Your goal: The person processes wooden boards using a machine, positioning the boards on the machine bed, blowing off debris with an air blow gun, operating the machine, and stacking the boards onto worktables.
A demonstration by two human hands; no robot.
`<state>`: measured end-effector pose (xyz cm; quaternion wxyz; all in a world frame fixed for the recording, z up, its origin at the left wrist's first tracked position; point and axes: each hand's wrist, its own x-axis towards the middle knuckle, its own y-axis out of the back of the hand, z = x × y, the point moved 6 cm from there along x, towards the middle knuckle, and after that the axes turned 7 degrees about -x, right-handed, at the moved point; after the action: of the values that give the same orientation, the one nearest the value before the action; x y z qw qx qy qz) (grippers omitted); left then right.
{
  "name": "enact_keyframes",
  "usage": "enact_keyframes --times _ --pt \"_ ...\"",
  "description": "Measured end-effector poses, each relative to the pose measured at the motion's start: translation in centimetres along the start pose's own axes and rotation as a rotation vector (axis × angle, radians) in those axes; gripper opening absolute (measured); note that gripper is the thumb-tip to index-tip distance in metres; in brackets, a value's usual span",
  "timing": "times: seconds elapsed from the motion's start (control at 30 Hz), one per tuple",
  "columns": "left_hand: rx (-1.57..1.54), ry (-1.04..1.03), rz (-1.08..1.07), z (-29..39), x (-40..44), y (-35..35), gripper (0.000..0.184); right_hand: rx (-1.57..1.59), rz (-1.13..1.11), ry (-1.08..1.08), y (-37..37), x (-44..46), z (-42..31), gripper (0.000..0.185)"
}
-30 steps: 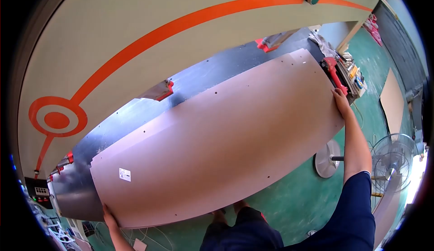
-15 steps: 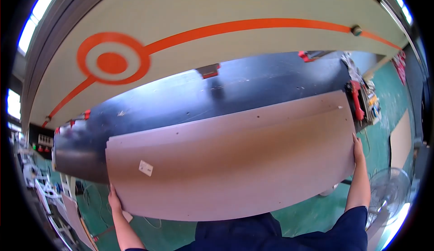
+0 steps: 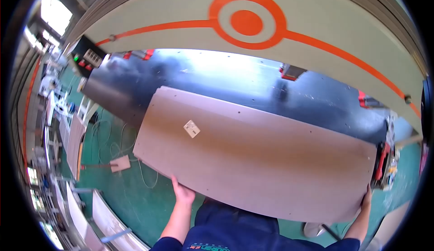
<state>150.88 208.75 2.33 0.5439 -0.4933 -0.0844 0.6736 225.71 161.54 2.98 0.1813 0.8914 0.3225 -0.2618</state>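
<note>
A stack of large pinkish-grey sheets [image 3: 262, 156] with small holes lies partly over a dark metal bed [image 3: 217, 70], its near side jutting out towards my body. Stepped layers show at the stack's left corners. A white label [image 3: 191, 129] is on the top sheet. My left hand [image 3: 183, 191] grips the near long edge, thumb on top and the other fingers hidden underneath. At the right end, my right hand [image 3: 367, 196] holds the short edge near its front corner; its fingers are partly hidden.
A pale machine beam [image 3: 316, 13] with an orange stripe spans above the bed. Red-tipped clamps [image 3: 291, 72] sit under it. A red-handled tool [image 3: 382, 160] lies right of the stack. Cables, a pinkish block [image 3: 120, 163] and leaning panels [image 3: 108, 219] are on the green floor, left.
My view has swung left. My left hand has moved from the stack's left end to its near long edge. My right hand stays on the right end, slightly nearer the front corner.
</note>
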Motion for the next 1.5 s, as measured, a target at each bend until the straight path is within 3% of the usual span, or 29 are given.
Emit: enact_keyframes --times 0.03,0.13,0.23,0.3,0.37,0.57,0.6,0.7,0.83,0.93,1.03,1.13,1.17,1.27,1.37,1.4,1.5 --pt "-0.063 -0.034 0.054 -0.5 0.3 -0.8 0.073 0.023 -0.032 0.047 0.5 1.2 0.1 0.073" --pt "-0.081 -0.111 0.242 -0.2 -0.2 -2.0 0.066 0.035 0.072 -0.09 1.7 2.0 1.8 0.075" --pt "-0.116 -0.126 0.175 0.1 0.4 -2.0 0.063 -0.018 0.208 -0.156 3.4 1.6 3.7 0.077" --pt "-0.127 -0.136 0.185 0.8 0.4 -0.8 0.063 -0.07 0.182 -0.149 5.4 1.8 6.7 0.081" --pt "-0.113 -0.147 0.206 1.9 0.1 -0.5 0.064 0.157 -0.023 -0.091 3.8 0.0 7.9 0.084" --pt "-0.108 -0.161 0.217 3.1 -2.2 3.3 0.071 0.203 -0.192 -0.253 2.2 -2.5 6.7 0.085" --pt "-0.122 -0.154 0.224 2.8 -2.2 3.8 0.072 0.017 -0.023 -0.236 -1.1 -3.7 4.3 0.086" --pt "-0.138 -0.173 0.16 0.9 -2.1 3.1 0.073 0.054 0.021 -0.2 -1.5 -3.0 4.9 0.085" --pt "-0.184 -0.141 0.21 1.0 -2.1 3.1 0.074 0.143 -0.084 -0.114 -2.2 -2.2 4.5 0.08" --pt "-0.174 -0.139 0.217 1.1 -2.1 3.1 0.075 0.159 -0.16 -0.308 0.5 -1.5 5.9 0.07" --pt "-0.2 -0.147 0.205 0.7 -1.8 2.7 0.075 -0.862 0.477 -0.541 3.8 -2.0 -1.9 0.058" --pt "-0.217 -0.131 0.223 0.3 -2.1 3.8 0.076 -0.998 0.539 0.304 -5.4 0.1 -14.8 0.038" --pt "-0.215 -0.144 0.192 0.3 -1.7 4.0 0.076 -1.007 0.381 0.613 -8.5 2.6 -16.3 0.032" --pt "-0.198 -0.138 0.175 0.5 -1.7 3.3 0.077 -1.172 0.171 0.992 -21.1 6.7 -18.3 0.038" --pt "-0.215 -0.098 0.203 -0.4 -2.6 4.3 0.08 -1.211 -0.388 0.412 -28.7 8.5 -17.3 0.042" --pt "-0.236 -0.092 0.201 -1.4 -3.4 4.3 0.082 -1.224 -0.367 0.315 -29.7 7.8 -17.8 0.046" --pt "-0.322 -0.039 0.242 -4.0 -4.8 2.4 0.081 -1.174 -0.341 0.451 -27.3 11.9 -15.6 0.045"
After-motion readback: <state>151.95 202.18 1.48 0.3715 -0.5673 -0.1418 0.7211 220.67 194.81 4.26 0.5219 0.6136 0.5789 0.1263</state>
